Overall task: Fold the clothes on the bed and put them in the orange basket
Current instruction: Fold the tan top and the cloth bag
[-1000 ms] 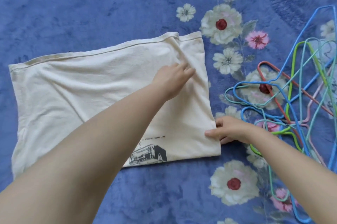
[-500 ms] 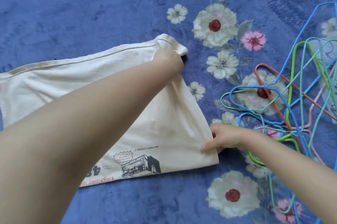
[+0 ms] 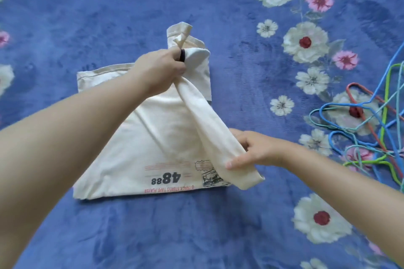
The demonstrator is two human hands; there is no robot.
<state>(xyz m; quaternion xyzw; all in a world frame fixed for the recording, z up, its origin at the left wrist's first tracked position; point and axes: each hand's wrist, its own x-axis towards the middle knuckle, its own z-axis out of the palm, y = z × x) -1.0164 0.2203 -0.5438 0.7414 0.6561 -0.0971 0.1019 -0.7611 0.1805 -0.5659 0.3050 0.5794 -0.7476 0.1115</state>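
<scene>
Shirt (image 3: pixel 140 148) now lifted by its right edge, pinched far by left hand (image 3: pixel 161 69), near by right hand (image 3: pixel 253 150) (second fold begun, basket unseen).

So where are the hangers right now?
In the head view, the wire hangers lie tangled at the right edge on the blue floral blanket, beyond the right hand.

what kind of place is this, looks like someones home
Probably a bedroom at home: a plush blue blanket with a white and pink flower print covers the surface, a cream printed cotton T-shirt is being folded on it, and coloured wire clothes hangers lie beside.
</scene>
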